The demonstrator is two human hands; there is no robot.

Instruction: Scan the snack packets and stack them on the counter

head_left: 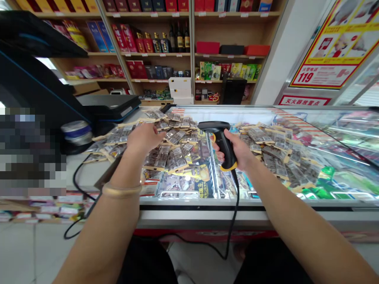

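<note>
My right hand (237, 150) is wrapped round the grip of a black and yellow barcode scanner (225, 146), held above the glass top of a chest freezer (204, 203). The scanner's cable (236, 197) hangs down over the front edge. My left hand (143, 138) is low over the left heap of small flat snack packets (176, 157), its thumb stretched out to the right. The other fingers are mostly hidden behind the hand, and no packet shows in its grasp. A second heap of similar packets (278, 146) lies on the glass to the right of the scanner.
At the left stands a dark checkout machine (44, 79) beside a tape roll (77, 132). Shelves (160, 55) of boxes and bottles line the back wall. Green packages (324, 183) show at the right. The cable also loops near the floor.
</note>
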